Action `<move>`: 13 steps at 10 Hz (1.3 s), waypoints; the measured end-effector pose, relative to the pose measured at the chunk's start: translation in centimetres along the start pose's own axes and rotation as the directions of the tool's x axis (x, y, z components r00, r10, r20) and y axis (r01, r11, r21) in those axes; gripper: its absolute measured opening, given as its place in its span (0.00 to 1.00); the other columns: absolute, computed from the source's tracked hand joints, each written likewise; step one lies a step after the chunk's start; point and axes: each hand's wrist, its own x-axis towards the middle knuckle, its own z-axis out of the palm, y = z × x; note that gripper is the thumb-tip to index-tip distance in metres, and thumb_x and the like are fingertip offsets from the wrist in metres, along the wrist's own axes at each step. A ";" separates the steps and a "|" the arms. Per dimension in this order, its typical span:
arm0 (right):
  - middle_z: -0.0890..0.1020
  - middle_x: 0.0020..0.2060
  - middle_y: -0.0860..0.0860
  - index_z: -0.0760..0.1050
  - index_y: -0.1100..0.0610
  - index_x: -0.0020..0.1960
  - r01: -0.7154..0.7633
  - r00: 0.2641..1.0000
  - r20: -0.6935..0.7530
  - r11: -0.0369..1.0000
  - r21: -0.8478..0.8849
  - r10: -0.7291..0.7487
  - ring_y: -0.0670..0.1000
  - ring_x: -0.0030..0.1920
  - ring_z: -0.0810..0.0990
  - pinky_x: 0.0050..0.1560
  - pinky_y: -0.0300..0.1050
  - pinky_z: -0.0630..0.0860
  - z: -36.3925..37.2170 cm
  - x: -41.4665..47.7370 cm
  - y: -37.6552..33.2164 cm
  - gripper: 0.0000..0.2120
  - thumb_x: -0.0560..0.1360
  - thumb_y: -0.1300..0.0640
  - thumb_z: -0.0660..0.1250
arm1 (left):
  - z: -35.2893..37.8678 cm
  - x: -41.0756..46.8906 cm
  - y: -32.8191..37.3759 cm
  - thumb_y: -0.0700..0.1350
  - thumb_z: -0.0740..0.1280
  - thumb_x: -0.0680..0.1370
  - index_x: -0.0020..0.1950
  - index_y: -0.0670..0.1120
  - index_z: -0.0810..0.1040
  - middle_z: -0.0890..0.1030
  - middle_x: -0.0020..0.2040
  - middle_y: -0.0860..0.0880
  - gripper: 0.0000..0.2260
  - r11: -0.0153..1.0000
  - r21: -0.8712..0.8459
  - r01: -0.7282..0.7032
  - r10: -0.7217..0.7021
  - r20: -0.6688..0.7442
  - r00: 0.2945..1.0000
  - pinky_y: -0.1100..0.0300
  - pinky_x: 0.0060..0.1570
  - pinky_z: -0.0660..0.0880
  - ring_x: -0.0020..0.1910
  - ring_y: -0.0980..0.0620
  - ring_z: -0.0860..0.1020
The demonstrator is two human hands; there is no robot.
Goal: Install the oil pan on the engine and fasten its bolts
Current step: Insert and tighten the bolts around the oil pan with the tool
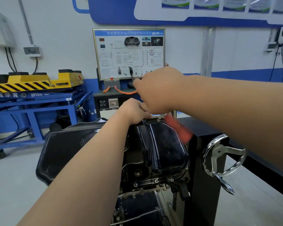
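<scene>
The glossy black oil pan sits on the engine block, which is held in a stand. Bolts show along its near flange, and one bolt shows on the far rim. My left hand reaches across the pan with its fingers curled over the far rim. What lies under the fingers is hidden. My right hand is just above it, gripping a red-handled tool. The blurred handle slants down to the right over the pan's far right corner.
A chrome handwheel juts from the black stand on the right. A black drip tray lies left of the engine. Behind stand a blue lift table carrying a yellow block, a wiring training board and a dark bench.
</scene>
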 end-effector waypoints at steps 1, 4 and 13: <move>0.65 0.31 0.49 0.66 0.54 0.46 -0.018 0.997 0.069 0.999 0.027 0.016 0.48 0.28 0.63 0.27 0.41 0.57 -0.4 -0.1 -0.4 0.10 0.77 0.46 0.58 | 0.1 0.0 0.0 0.45 0.69 0.75 0.54 0.43 0.82 0.83 0.53 0.45 0.10 0.999 -0.039 0.017 -0.017 -0.008 1.000 0.55 0.55 0.76 0.54 0.47 0.79; 0.73 0.36 0.51 0.66 0.56 0.47 0.197 0.978 -0.024 0.957 -0.214 -0.206 0.55 0.38 0.72 0.44 0.49 0.67 -1.4 0.3 -0.2 0.07 0.72 0.63 0.63 | 0.1 0.0 0.0 0.45 0.73 0.72 0.48 0.47 0.83 0.83 0.50 0.51 0.06 0.998 -0.071 -0.001 0.002 0.018 1.000 0.58 0.52 0.74 0.48 0.53 0.79; 0.64 0.29 0.50 0.62 0.57 0.35 0.058 0.997 -0.047 0.997 -0.049 -0.060 0.50 0.27 0.63 0.27 0.41 0.62 0.0 0.4 1.8 0.18 0.77 0.50 0.63 | 0.4 -0.2 0.4 0.51 0.72 0.72 0.45 0.45 0.83 0.83 0.45 0.47 0.10 1.000 0.004 0.007 -0.007 -0.027 1.000 0.53 0.51 0.77 0.47 0.48 0.80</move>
